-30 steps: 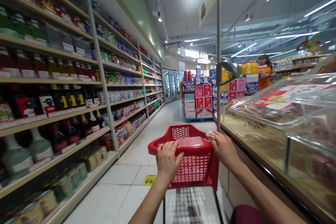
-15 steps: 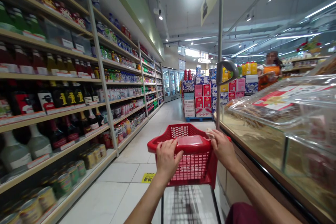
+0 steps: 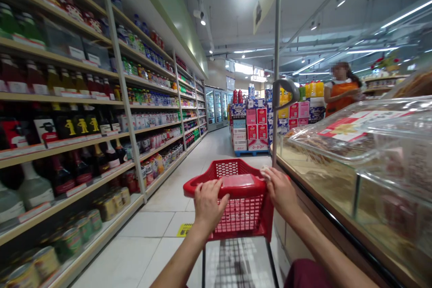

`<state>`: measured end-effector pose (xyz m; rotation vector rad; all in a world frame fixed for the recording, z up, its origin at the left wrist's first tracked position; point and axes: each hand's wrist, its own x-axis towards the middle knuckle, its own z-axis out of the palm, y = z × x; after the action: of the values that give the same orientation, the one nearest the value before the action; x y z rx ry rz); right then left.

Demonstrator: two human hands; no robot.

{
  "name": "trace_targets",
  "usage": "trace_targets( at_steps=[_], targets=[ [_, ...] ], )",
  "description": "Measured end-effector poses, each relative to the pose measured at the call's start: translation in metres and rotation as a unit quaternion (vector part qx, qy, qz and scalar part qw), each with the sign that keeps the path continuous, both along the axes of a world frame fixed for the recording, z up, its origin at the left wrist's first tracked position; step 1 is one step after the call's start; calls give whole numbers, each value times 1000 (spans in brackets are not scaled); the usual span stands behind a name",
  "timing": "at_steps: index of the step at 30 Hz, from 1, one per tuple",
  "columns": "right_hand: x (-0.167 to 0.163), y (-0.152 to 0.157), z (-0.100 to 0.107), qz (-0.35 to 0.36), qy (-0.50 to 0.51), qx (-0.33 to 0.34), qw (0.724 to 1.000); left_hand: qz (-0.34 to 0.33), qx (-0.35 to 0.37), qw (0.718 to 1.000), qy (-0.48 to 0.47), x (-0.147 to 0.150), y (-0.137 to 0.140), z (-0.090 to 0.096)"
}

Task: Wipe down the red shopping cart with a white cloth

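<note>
A red plastic shopping cart (image 3: 245, 215) with mesh sides stands right in front of me. My left hand (image 3: 208, 204) is closed over the left part of its handle (image 3: 239, 181), fingers on top and thumb toward the middle. At the handle's right end, my right hand (image 3: 282, 191) grips the bar. A crumpled white piece (image 3: 265, 172), like a tissue, is pinched in that hand's fingers. Between the two hands a clear-covered label panel shows on the handle. The inside of the basket is mostly hidden behind the handle.
Shelves (image 3: 158, 119) of bottles and cans line the left. A glass-fronted counter (image 3: 320, 184) with clear-packed food runs close along the right, beside a metal post (image 3: 277, 54). Stacked boxes (image 3: 251, 128) stand ahead on a blue pallet. A person in an orange apron (image 3: 340, 94) stands beyond the counter.
The view has turned slightly, shifting the scene a little left. Both hands keep their hold on the cart handle. The person in the apron has come more into view.
</note>
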<state>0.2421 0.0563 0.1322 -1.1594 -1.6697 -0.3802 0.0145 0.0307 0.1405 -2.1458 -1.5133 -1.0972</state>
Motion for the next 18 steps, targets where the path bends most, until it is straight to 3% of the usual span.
trace_targets(
  at_steps=[4, 7, 9, 11, 13, 15, 18],
  targets=[
    [-50, -11, 15, 121, 48, -40, 991, -1, -23, 1000, -11, 7, -2, 15],
    [-76, -16, 32, 198, 145, -110, 963, -76, -64, 995, 1, 30, 3, 29],
    [-76, -13, 37, 223, 202, -134, 944, -114, -96, 989, 11, 48, 9, 34],
    [-65, -8, 35, 194, 201, -128, 952, -113, -90, 989, 14, 56, 14, 34],
    [-49, -1, 28, 119, 137, -110, 977, -104, -60, 993, 17, 48, 18, 30],
    [-36, 5, 18, 58, 54, -97, 992, -88, -33, 995, 11, 25, 22, 25],
    [-29, 9, 8, 31, 1, -84, 996, -5, -22, 999, -28, -10, 26, 21]
  ],
)
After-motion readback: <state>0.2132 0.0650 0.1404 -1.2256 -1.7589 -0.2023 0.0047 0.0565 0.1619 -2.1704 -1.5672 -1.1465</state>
